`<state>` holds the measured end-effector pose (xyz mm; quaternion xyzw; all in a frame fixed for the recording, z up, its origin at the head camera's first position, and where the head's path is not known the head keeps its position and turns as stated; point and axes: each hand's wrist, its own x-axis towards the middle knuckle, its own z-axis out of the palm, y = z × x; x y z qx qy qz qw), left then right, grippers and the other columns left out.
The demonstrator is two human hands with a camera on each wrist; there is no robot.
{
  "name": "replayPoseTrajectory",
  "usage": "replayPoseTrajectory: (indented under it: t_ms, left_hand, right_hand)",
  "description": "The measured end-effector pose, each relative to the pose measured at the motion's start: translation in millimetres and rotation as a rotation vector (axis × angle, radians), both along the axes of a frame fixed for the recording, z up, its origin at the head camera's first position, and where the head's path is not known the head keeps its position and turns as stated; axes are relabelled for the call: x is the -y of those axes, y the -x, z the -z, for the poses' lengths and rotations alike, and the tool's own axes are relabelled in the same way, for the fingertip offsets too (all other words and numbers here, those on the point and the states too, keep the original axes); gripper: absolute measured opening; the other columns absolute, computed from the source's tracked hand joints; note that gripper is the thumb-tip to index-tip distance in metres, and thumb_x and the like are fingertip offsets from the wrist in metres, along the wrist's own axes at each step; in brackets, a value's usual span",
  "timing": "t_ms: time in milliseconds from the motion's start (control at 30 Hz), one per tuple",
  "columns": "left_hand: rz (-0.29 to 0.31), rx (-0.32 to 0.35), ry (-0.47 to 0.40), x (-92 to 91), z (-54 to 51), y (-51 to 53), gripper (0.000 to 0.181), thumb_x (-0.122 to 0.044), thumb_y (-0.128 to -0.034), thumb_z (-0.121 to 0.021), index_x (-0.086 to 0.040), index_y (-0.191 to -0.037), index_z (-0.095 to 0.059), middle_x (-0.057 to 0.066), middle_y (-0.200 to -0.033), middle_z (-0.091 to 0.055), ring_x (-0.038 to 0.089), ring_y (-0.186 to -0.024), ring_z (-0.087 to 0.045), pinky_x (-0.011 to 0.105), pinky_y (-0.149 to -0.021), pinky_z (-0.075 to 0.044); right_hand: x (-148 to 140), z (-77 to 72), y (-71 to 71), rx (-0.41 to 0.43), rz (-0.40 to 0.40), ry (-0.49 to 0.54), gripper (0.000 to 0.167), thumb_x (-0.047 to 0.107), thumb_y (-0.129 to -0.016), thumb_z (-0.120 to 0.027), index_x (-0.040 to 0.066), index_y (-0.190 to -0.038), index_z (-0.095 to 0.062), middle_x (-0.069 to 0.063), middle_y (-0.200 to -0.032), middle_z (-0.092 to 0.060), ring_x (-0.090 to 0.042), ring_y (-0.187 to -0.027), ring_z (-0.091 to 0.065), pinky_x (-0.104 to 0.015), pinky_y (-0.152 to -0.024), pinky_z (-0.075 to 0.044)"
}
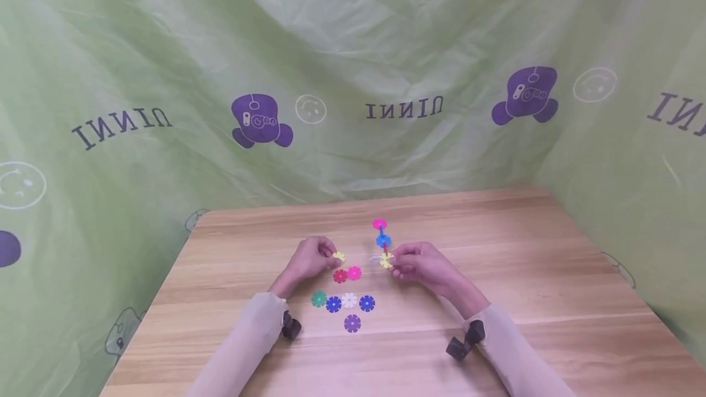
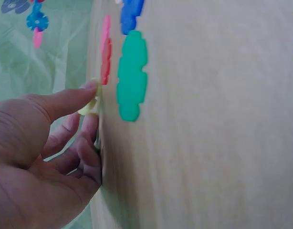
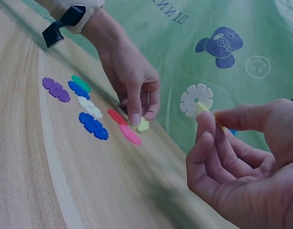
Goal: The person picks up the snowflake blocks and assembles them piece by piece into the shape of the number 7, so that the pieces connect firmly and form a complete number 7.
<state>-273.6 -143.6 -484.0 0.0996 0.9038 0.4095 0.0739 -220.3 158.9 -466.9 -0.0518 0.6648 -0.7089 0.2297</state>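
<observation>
My left hand (image 1: 313,257) pinches a yellow notched building disc (image 1: 339,257) between thumb and fingers, low over the table. The left wrist view shows this yellow disc (image 2: 89,106) partly hidden by the fingertips. My right hand (image 1: 421,263) pinches another yellow disc (image 1: 386,260), part of a joined chain held above the table. A white disc (image 3: 196,100) is slotted onto it. From there the chain runs through a red disc (image 1: 385,249) and blue ones (image 1: 383,240) to a pink disc (image 1: 379,224) at the far end.
Loose red (image 1: 340,276) and pink (image 1: 355,272) discs lie close to my left hand. Nearer me are green (image 1: 319,298), white (image 1: 349,300), purple (image 1: 352,323) and two blue discs (image 1: 333,304) on the wooden table (image 1: 551,299). Green printed cloth (image 1: 342,164) hangs behind.
</observation>
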Motion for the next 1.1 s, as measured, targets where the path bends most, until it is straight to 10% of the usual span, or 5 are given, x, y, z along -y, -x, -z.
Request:
replayPoseTrajectory:
  t_ms: [433, 867, 1100]
  left_hand:
    - [-0.098, 0.093, -0.155, -2.0, -7.3, -8.5, 0.02, -0.004, -0.0892, -0.08, -0.002, -0.108, -0.075, 0.009, -0.088, -0.08, 0.015, -0.074, -0.074, 0.03, -0.071, -0.064]
    - [-0.015, 0.37, -0.473, -19.6, -25.1, -34.2, 0.023, -0.007, -0.094, -0.075, 0.005, -0.114, -0.074, 0.018, -0.093, -0.081, 0.014, -0.074, -0.077, 0.026, -0.072, -0.063]
    - [0.01, 0.376, -0.496, -23.8, -26.3, -44.7, 0.024, -0.009, -0.0937, -0.076, 0.004, -0.114, -0.075, 0.015, -0.092, -0.081, 0.014, -0.076, -0.077, 0.029, -0.076, -0.065]
  right_hand:
    - [2, 2.3, -2.1, 0.012, -0.005, 0.004, 0.025, 0.006, -0.097, -0.068, -0.009, -0.118, -0.065, -0.008, -0.094, -0.076, -0.014, -0.084, -0.071, -0.026, -0.079, -0.061]
    - [0, 1.8, 3.1, 0.007, -0.001, 0.008, 0.024, 0.005, -0.099, -0.066, -0.008, -0.119, -0.065, -0.007, -0.095, -0.076, -0.013, -0.084, -0.071, -0.025, -0.081, -0.061]
    - [-1, 1.9, 0.9, 0.0, 0.002, -0.01, 0.027, 0.004, -0.098, -0.066, -0.01, -0.12, -0.063, -0.007, -0.095, -0.075, -0.014, -0.085, -0.07, -0.027, -0.082, -0.061]
